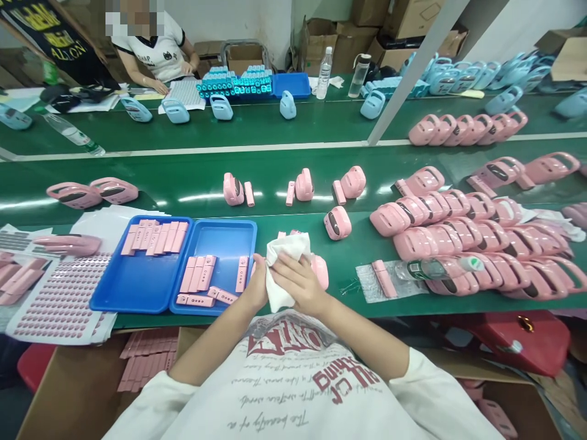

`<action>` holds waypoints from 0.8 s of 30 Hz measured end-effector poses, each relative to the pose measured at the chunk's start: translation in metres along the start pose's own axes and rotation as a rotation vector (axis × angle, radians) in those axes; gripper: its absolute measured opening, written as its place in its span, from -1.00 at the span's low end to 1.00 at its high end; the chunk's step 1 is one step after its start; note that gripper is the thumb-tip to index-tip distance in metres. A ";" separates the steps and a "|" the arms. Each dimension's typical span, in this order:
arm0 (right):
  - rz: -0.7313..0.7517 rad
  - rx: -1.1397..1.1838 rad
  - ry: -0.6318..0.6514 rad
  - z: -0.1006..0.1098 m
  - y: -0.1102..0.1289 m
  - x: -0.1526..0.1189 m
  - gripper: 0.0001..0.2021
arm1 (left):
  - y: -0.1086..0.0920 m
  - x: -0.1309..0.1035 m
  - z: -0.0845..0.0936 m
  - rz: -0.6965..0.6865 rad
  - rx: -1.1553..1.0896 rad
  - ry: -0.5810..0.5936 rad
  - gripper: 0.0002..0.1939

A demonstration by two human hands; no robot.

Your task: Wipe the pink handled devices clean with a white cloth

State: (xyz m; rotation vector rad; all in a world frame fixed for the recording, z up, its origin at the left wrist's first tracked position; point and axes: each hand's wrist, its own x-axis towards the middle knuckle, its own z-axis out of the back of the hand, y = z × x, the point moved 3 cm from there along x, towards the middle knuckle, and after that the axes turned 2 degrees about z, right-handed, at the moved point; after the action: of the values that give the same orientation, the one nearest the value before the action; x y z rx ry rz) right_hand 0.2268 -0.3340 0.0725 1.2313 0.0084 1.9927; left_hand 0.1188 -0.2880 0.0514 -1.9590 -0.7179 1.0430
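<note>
A white cloth point(279, 296) is between my two hands, above the table's near edge. My left hand point(257, 284) grips it from the left side, with most of the fingers hidden behind it. My right hand point(298, 282) presses on its front, fingers laid together over the fabric. Whether anything is wrapped inside cannot be seen. Just past my right hand a pink rounded housing point(320, 271) shows in part. To the left of my hands, a blue tray point(224, 231) holds several pink stick-shaped pieces point(200, 274).
Another blue tray point(132, 287) with pink sticks adjoins the first. Sticker sheets point(59, 299) lie at left. Rows of pink handled housings point(435, 241) and a plastic bottle point(424, 269) fill the right. Pink units stand on the green belt point(192, 177). A co-worker point(156, 55) sits across.
</note>
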 end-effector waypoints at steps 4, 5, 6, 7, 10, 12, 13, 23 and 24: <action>-0.266 0.065 -0.121 0.013 -0.018 0.009 -0.52 | -0.010 -0.005 -0.016 -0.031 -0.121 0.073 -0.02; -0.292 0.075 -0.126 0.015 -0.018 0.011 -0.51 | -0.013 -0.007 -0.019 -0.025 -0.146 0.079 -0.03; -0.261 0.086 -0.099 0.014 -0.015 0.011 -0.52 | -0.017 -0.008 -0.022 -0.006 -0.164 0.085 -0.03; -0.192 0.103 -0.049 0.013 -0.010 0.010 -0.53 | -0.020 -0.008 -0.023 0.014 -0.176 0.092 -0.02; -0.091 0.223 0.073 0.009 -0.004 0.002 -0.60 | -0.028 -0.010 -0.024 0.021 -0.211 0.139 -0.04; -0.435 0.368 -0.062 0.012 -0.021 -0.005 -0.56 | -0.032 -0.011 -0.025 0.008 -0.217 0.196 -0.21; -0.664 0.430 -0.179 0.015 -0.032 -0.009 -0.49 | -0.034 -0.012 -0.025 -0.007 -0.225 0.211 -0.33; -1.284 0.925 -0.709 0.035 -0.039 -0.004 -0.24 | -0.030 -0.015 -0.031 0.012 -0.206 0.120 -0.54; -1.289 0.899 -0.707 0.034 -0.036 -0.004 -0.23 | -0.028 -0.014 -0.030 0.046 -0.219 0.090 -0.53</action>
State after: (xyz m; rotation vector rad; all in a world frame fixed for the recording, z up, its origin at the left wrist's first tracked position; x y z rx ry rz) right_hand 0.2753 -0.3243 0.0738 1.7149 1.1235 0.3312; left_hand 0.1343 -0.2951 0.0908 -2.2045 -0.7677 0.9291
